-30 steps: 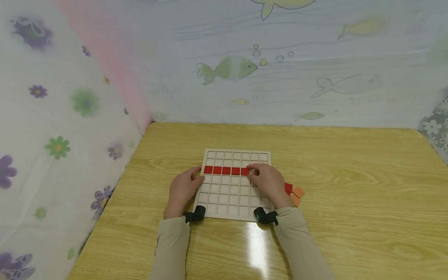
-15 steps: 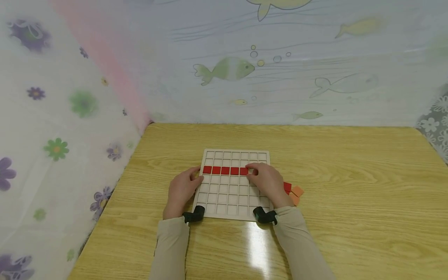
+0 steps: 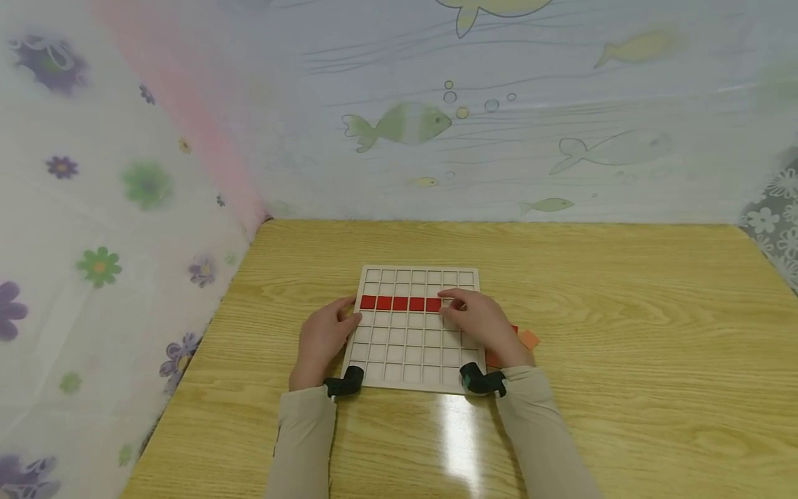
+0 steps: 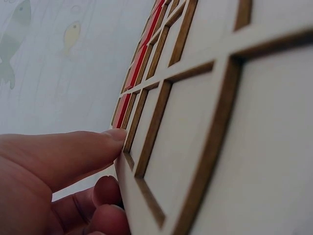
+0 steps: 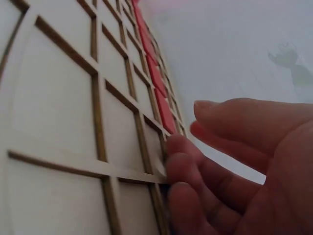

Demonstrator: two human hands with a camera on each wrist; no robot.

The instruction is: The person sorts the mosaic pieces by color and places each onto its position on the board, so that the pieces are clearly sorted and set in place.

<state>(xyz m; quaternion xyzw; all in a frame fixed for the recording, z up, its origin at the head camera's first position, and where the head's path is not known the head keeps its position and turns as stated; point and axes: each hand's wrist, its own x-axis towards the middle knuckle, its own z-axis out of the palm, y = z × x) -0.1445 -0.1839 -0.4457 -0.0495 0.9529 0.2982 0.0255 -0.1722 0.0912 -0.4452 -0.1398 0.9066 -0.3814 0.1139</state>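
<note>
A pale wooden grid board lies on the table with a row of several red square tiles set in its cells. My left hand holds the board's left edge. In the left wrist view its thumb presses on the rim, with the other fingers curled against the side. My right hand hovers over the board's right part, its fingertips by the last red tile. The right wrist view has the right thumb lifted apart from the fingers, with nothing between them.
Loose orange tiles and a red tile lie right of the board, partly hidden by the right wrist. Black wrist mounts hang over the board's near corners. Patterned curtains border the wooden table.
My right wrist has swung slightly right, covering more of the loose tiles, and the fingers have loosened from the last red tile. The left hand keeps its place.
</note>
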